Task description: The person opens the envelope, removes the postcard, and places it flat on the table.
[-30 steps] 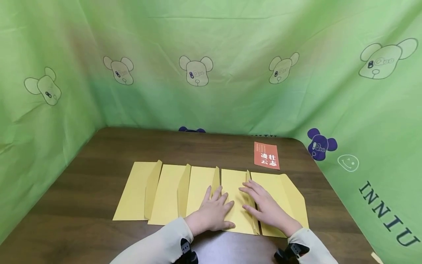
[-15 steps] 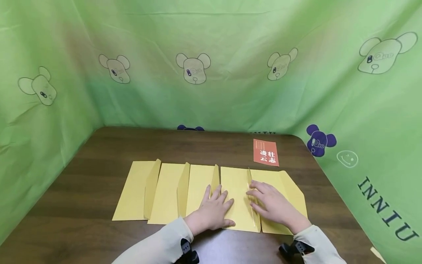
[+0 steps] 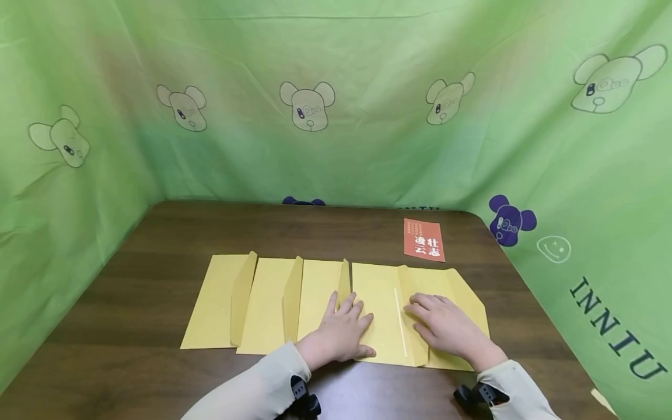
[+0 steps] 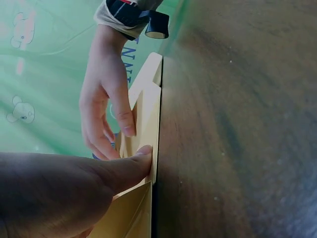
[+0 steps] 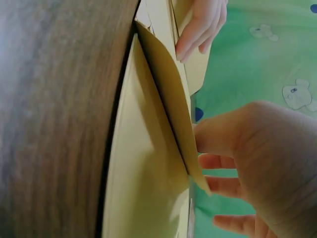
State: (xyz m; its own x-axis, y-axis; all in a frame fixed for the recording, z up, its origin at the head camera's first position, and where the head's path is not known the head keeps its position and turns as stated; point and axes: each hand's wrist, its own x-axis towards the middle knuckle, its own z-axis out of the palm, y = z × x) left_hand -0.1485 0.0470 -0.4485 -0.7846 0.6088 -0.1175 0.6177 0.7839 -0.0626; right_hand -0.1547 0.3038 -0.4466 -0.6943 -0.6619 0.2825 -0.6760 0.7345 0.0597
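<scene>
Several yellow envelopes (image 3: 217,303) lie overlapping in a row, and flaps stand partly raised on those at the left. My left hand (image 3: 340,333), fingers spread, rests on the second envelope from the right (image 3: 383,332). That envelope's flap (image 3: 413,341) leans over to the right, and a white strip (image 3: 401,324) shows beside its fold. My right hand (image 3: 446,322) touches this flap with loosely bent fingers. In the right wrist view, the flap (image 5: 171,94) stands up at a slant, with the fingertips against its edge. The rightmost envelope (image 3: 467,291) has its flap spread out flat.
A red card (image 3: 424,240) with white writing lies behind the envelopes at the right. Brown wooden tabletop (image 3: 126,291) surrounds the row. A green printed curtain (image 3: 315,157) encloses the back and sides. A pale object (image 3: 604,402) shows at the lower right edge.
My right hand has moved to the right, swinging the flap of the second envelope from the right over and exposing the white strip. The left hand stays in place.
</scene>
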